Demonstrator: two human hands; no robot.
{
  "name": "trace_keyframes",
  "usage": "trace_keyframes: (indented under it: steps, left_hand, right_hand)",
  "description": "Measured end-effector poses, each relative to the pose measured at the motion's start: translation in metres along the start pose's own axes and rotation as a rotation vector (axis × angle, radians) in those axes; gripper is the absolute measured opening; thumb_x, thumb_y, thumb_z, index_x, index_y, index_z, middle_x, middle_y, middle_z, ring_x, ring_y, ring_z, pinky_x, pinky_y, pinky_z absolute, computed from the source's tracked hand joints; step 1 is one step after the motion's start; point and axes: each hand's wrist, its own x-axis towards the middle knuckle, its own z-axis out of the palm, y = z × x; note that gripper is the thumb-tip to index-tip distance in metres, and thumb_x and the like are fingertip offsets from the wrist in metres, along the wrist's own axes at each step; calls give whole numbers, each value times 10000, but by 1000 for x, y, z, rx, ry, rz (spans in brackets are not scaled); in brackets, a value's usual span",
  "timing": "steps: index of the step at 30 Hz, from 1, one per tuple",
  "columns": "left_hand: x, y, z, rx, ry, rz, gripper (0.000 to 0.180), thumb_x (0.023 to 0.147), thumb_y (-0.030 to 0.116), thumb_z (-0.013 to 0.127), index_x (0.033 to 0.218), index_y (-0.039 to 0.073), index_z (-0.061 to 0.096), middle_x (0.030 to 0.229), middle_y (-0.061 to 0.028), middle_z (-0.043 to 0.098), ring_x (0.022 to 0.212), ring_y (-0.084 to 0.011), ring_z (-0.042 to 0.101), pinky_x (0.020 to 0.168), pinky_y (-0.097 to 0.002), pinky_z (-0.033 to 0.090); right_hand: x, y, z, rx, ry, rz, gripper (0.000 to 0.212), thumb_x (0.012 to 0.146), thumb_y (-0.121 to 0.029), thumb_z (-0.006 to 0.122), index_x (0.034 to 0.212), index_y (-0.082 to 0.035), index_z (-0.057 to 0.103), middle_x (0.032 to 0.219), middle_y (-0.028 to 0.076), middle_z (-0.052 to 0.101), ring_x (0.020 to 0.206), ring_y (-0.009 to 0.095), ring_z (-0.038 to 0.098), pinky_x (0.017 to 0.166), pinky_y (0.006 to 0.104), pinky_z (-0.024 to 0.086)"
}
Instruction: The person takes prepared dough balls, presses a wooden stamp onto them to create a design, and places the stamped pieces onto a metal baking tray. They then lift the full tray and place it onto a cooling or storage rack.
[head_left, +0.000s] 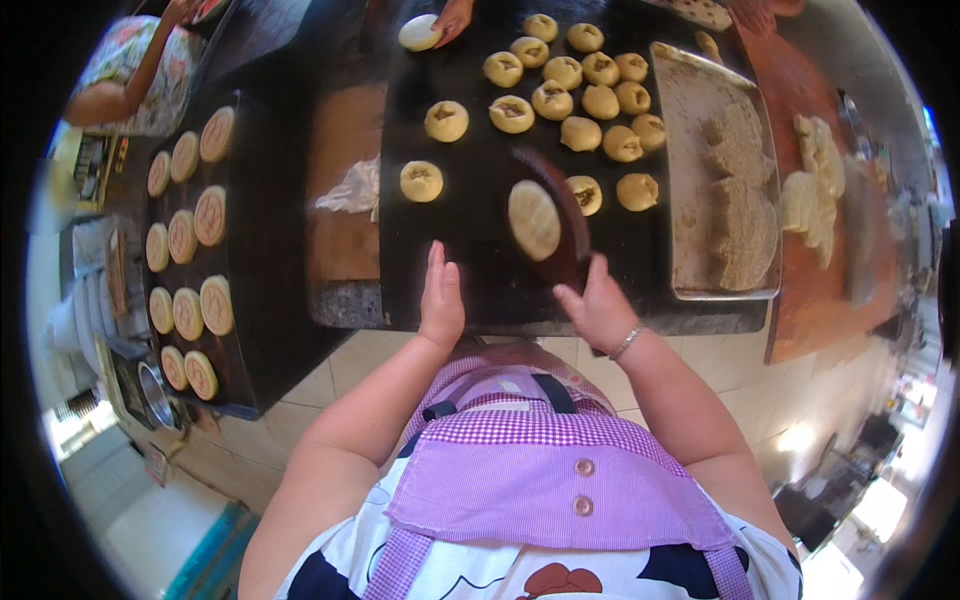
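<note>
My right hand [602,306] is closed round the handle end of a dark brown wooden paddle [572,225], which is tilted and blurred by motion. A flat, round, pale dough disc [534,220] lies against the paddle's face; whether it is stuck or loose I cannot tell. My left hand [442,298] is held edge-up with stretched fingers over the near edge of the black work surface [480,270], and nothing is in it. Beyond the hands sit several filled dough balls [552,100] with gathered, partly open tops. One dough ball [421,181] stands apart, farther off than my left hand.
At the right are a metal tray [690,200] and a wooden board with dough pieces [815,190]. At the left, a dark tray bears several flat stamped rounds [210,215]. A white cloth [352,190] lies between. Another person's hand [455,20] touches a pale dough round [420,33].
</note>
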Motion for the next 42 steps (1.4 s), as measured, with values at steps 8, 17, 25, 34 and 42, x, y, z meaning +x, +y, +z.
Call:
trace_keyframes:
  steps: [8,17,25,34,42]
  left_hand:
    - [-25,4,-2,-774,53,-786,409,1021,301,476,1315,19,522,1294,-112,581,1164,-224,570,1012,-376,427]
    - [17,19,45,-1514,-129,-1059,752,1000,611,306,1388,-21,432,1402,-157,503,1308,-313,472,1105,-428,370]
    - [20,10,56,-1561,-115,-966,682,939,693,377,1365,178,513,1337,-76,578,1255,-300,530,1022,-539,432]
    - [-52,10,-121,-1624,-174,-588,536,932,466,593,1318,97,555,1295,-97,607,1227,-283,558,1044,-506,431]
    - [-140,38,-362,-845,510,-173,421,896,278,700,1246,78,577,1204,-70,636,1114,-216,624,941,-406,523]
  right_hand:
    - [37,-9,-13,-616,-347,130,452,948,-313,576,1206,-1,375,849,257,670,793,458,648,683,523,518]
    - [48,-29,-1,-809,-435,160,295,957,-241,531,1103,-9,420,912,248,680,823,410,682,703,491,546]
    - [50,-41,-6,-800,-493,91,316,953,-244,528,1121,-10,398,877,265,679,826,437,674,718,535,524]
    - [30,3,4,-619,-340,72,499,921,-240,606,1243,10,318,1007,316,646,922,480,634,783,525,513]
    - [34,9,3,-542,-310,90,561,888,-163,646,1287,34,304,1033,342,633,983,501,611,827,515,504]
